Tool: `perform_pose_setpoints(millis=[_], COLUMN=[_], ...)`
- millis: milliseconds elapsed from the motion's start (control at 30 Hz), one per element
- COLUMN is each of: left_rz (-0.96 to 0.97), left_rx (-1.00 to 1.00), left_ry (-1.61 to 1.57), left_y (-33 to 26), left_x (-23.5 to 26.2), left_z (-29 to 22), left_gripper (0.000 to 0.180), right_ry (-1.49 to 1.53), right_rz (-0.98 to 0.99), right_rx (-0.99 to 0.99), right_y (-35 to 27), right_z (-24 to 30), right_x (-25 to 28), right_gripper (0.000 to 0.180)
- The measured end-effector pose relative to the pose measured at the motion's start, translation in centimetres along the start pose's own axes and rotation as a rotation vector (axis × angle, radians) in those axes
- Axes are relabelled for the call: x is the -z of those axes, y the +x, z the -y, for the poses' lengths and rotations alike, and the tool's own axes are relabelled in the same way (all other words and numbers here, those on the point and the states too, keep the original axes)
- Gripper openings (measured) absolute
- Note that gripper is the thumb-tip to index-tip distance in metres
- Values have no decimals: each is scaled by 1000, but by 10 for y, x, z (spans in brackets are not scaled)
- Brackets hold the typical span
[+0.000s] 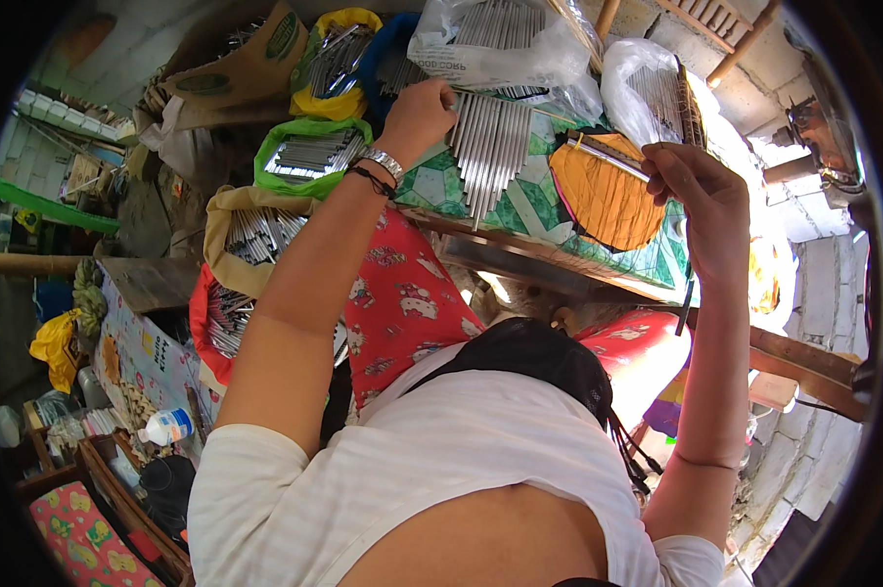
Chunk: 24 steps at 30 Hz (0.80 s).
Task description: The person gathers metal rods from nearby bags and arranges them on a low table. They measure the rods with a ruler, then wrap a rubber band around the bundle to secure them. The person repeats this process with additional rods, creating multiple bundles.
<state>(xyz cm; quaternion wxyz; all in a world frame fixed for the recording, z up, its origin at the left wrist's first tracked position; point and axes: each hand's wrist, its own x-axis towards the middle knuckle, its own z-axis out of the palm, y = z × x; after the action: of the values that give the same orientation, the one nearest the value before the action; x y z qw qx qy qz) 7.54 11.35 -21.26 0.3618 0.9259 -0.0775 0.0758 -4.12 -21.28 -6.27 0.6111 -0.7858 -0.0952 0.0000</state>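
My left hand (422, 117), with a metal watch and dark bands at the wrist, is closed at the upper left end of a row of silver metal tubes (490, 147). The tubes lie side by side, their lower ends forming a point, on a green patterned table cover (424, 184). Whatever those fingers pinch is hidden. Over the table's right side, my right hand (694, 191) has its fingertips drawn together. Right by them ends a single silver tube (608, 155), which lies across a rounded orange piece (603, 201); I cannot tell whether the fingers grip it.
Clear plastic bags (505, 67) of tubes stand along the back. Tubes also fill a yellow bag (336, 64), a green bag (309, 157), a beige sack (218, 220) and a red bag (199, 318) on the left. A cardboard box (236, 73) is behind them. A plastic bottle (165, 427) lies lower left.
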Motion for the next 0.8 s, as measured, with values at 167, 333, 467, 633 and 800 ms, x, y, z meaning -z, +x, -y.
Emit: perform_pose_setpoints(millis=[167, 333, 467, 633, 800], left_rz=[101, 159, 121, 215, 114], left_rx=[-236, -459, -719, -833, -725], left_ry=[45, 154, 368, 433, 299], left_y=[-2, -9, -13, -20, -35], left_x=[5, 14, 30, 45, 52], left_z=[11, 18, 19, 23, 13], left_gripper=[8, 14, 15, 15, 20], right_ry=[24, 57, 83, 143, 157], right_rz=[-26, -56, -77, -92, -104], right_rx=[0, 5, -11, -1, 0], right_y=[0, 0, 0, 1, 1], right_z=[1, 4, 6, 7, 12], right_x=[-2, -3, -3, -6, -13], right_gripper=[23, 22, 21, 21, 22])
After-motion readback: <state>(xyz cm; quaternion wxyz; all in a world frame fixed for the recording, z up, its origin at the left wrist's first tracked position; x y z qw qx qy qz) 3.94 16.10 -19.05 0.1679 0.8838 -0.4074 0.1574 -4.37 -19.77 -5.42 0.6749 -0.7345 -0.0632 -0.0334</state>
